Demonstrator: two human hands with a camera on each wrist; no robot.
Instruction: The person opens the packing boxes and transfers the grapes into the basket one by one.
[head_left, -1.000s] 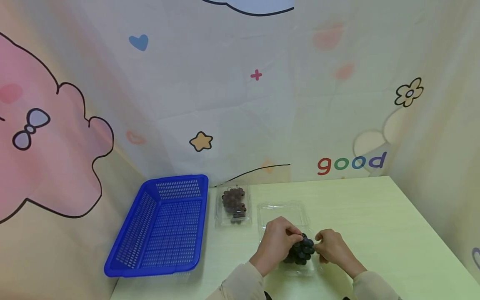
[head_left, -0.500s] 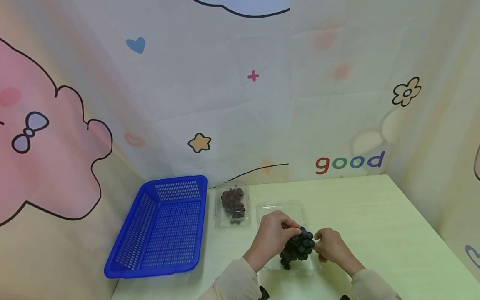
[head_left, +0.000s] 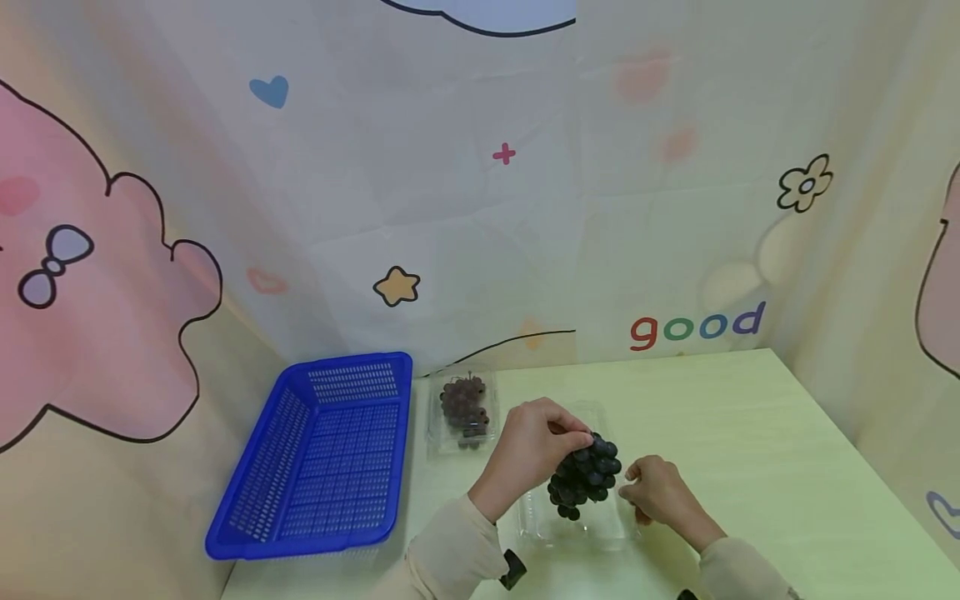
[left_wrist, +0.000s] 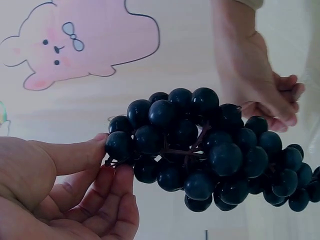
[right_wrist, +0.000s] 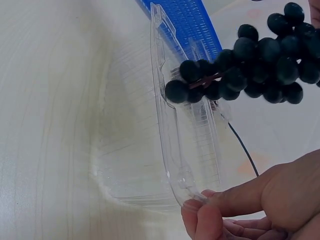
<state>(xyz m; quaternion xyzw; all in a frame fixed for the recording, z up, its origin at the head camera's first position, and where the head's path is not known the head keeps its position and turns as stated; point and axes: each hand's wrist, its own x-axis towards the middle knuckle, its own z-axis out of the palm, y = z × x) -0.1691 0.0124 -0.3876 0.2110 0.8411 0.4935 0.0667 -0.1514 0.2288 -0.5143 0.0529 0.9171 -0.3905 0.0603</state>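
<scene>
A bunch of dark grapes [head_left: 587, 473] hangs from my left hand [head_left: 525, 450], its thumb and fingertips pinching the stem end. In the left wrist view the bunch [left_wrist: 225, 160] stretches sideways, brown stems showing between the grapes. Below it lies a clear plastic clamshell box [head_left: 536, 521], with the lid folded back. My right hand [head_left: 663, 492] is at the box's right side. In the right wrist view, thumb and fingers of the right hand [right_wrist: 250, 200] pinch a corner of the box's clear rim [right_wrist: 172, 150].
A blue perforated basket [head_left: 341, 467] stands at the left of the pale table [head_left: 750, 433]. Between it and the open box sits another clear box [head_left: 435, 425] with reddish-brown grapes [head_left: 463, 404] inside. A printed cloth [head_left: 450, 183] hangs behind the table.
My left hand has lifted the dark grapes up and a little to the left, from inside the clear box to above it. The right hand has stayed almost still at the box's side.
</scene>
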